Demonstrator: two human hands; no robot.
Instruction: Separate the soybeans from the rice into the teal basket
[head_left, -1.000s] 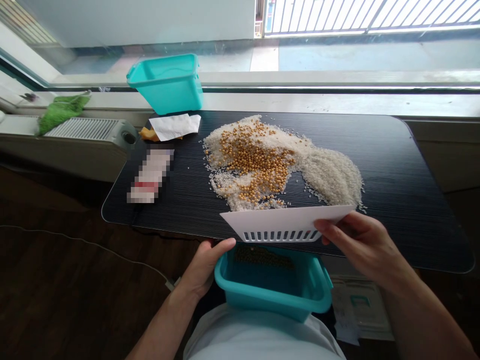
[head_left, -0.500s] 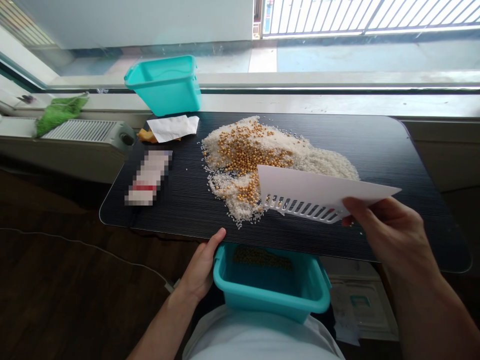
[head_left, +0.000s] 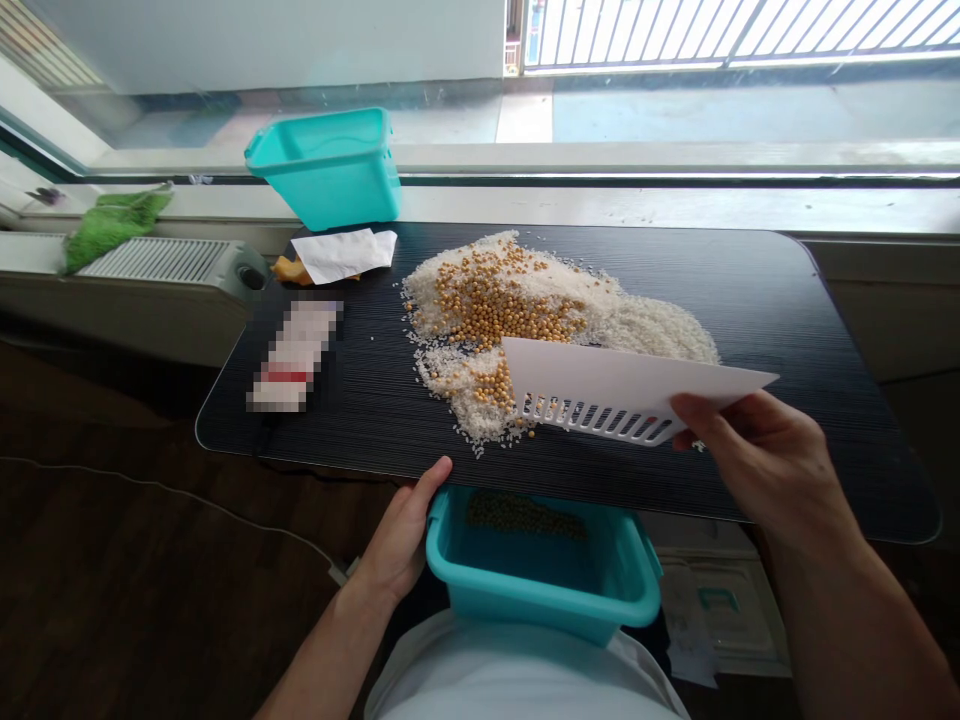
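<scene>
My right hand [head_left: 757, 440] pinches the right end of a thin white slotted scraper [head_left: 622, 385]. Its row of slots runs along the lower edge, close above the dark tabletop. The scraper's left end meets the heap of white rice [head_left: 652, 325] and covers part of it. Yellow soybean-like beans [head_left: 502, 305] lie mixed through the rice, a few showing through the slots. My left hand [head_left: 409, 520] is closed at the table's front edge, thumb on top, other fingers hidden, beside a turquoise bin [head_left: 544, 590]. Inside that bin is a layer of small greenish-brown grains [head_left: 525, 513].
Another turquoise bin [head_left: 337, 175] stands at the back left by the window. White paper [head_left: 345, 255] lies over something yellow, near a blurred-out object [head_left: 296, 355]. A green cloth [head_left: 116, 225] hangs on the radiator [head_left: 165, 260]. A white cable [head_left: 225, 510] crosses the floor.
My right hand has drawn the scraper a little to the left, over more of the rice and beans. A loose bean now shows below its left end. My left hand stays put.
</scene>
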